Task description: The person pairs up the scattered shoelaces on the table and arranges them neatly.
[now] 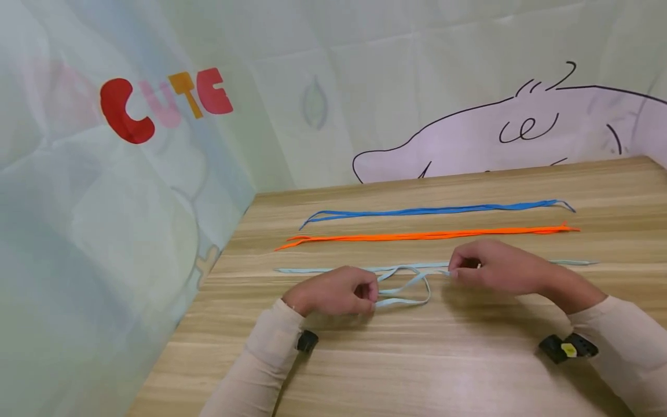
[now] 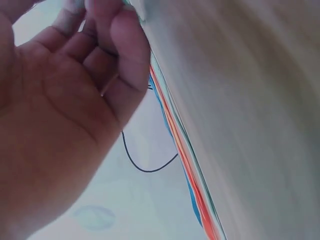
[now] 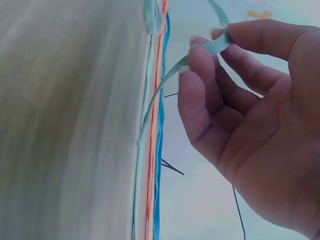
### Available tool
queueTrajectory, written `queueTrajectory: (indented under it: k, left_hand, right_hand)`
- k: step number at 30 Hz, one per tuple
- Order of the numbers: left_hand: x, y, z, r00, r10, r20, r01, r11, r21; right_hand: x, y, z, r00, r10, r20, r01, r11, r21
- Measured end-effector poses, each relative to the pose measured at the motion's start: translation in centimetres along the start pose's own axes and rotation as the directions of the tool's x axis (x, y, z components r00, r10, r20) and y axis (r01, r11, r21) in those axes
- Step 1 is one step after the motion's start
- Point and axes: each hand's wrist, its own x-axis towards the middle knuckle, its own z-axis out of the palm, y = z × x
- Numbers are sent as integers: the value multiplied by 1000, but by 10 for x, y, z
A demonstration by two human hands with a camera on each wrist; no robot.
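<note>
A pale blue shoelace [image 1: 403, 302] lies in loose loops between the two hands in the head view. My left hand [image 1: 341, 291] pinches it at the left of the loops; in the left wrist view the fingertips are mostly cut off at the top. At the right, my right hand [image 1: 500, 267] holds a stretch of the lace between thumb and fingers. The right wrist view shows that pinched lace [image 3: 217, 46], with a tail running down to the table. Just behind the hands, another pale blue lace strand [image 1: 307, 270] lies straight, partly hidden by the right hand.
Farther back, orange laces [image 1: 391, 237] and blue laces [image 1: 417, 211] lie stretched in roughly parallel rows across the wooden table [image 1: 417, 370]. A printed cloth [image 1: 333, 116] hangs behind the table and along its left side. Each wrist wears a dark strap [image 1: 568, 348].
</note>
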Motion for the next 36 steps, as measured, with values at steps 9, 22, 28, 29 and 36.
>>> queueTrajectory:
  k: [9,22,28,29,36]
  left_hand:
    - [-2,0,-4,996,1,-90,-2,1000,-21]
    - [-9,-6,-15,956,-7,-293,-54,978,-200]
    - [-13,-11,-20,911,61,-408,-166,959,-228]
    - [-14,-12,-20,900,70,-430,-182,957,-227]
    - [-18,-14,-25,837,83,-541,-247,939,-238]
  right_hand:
    - [-6,-1,-11,993,61,-104,-47,990,132]
    - [-10,-1,-22,967,18,-256,35,979,202]
    - [-12,0,-27,950,54,-308,10,979,205]
    - [-12,1,-28,946,57,-320,10,979,203]
    - [-15,4,-34,922,65,-381,6,983,181]
